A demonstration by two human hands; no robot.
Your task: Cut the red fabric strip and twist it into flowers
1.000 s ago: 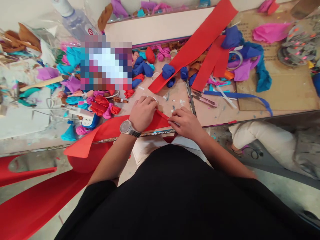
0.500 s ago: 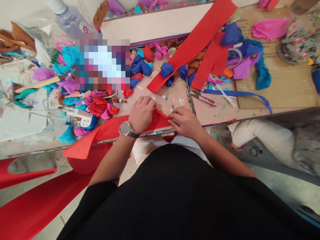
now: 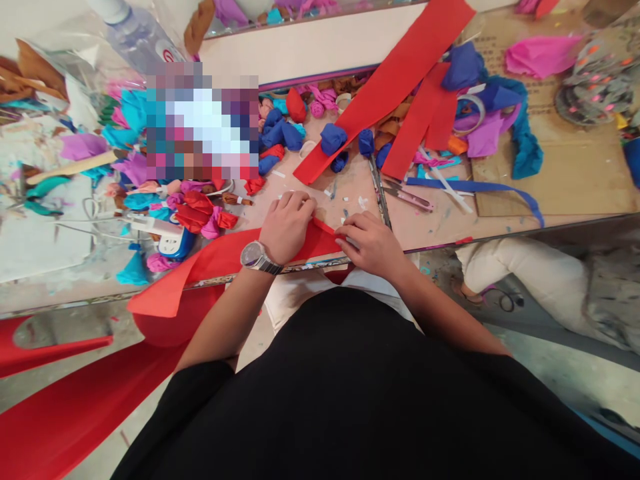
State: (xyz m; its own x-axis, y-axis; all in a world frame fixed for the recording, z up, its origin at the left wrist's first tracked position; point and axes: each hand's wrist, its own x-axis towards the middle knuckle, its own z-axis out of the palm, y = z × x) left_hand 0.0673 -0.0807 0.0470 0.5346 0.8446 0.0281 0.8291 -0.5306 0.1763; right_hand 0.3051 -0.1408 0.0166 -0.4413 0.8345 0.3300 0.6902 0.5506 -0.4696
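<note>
A long red strip (image 3: 220, 252), of crepe paper or thin fabric, lies along the table's front edge with its top edge folded over in a narrow band. My left hand (image 3: 286, 227), with a watch at the wrist, presses on the strip, its fingers bent together over the fold. At the fold's right end, my right hand (image 3: 371, 243) pinches the red edge between thumb and fingers. The fingertips of the left hand are partly hidden. Left of my hands, the strip's loose end hangs over the edge.
Behind my hands lie blue rolled pieces (image 3: 333, 139) and a wide red strip (image 3: 380, 93). Pink-handled scissors (image 3: 410, 197) and a blue ribbon (image 3: 480, 189) are to the right. A power strip (image 3: 173, 240) sits left among crumpled pieces. Another person's leg (image 3: 530, 273) shows at right.
My left hand has shifted very slightly right along the red strip. The right hand keeps its pinch in the same place.
</note>
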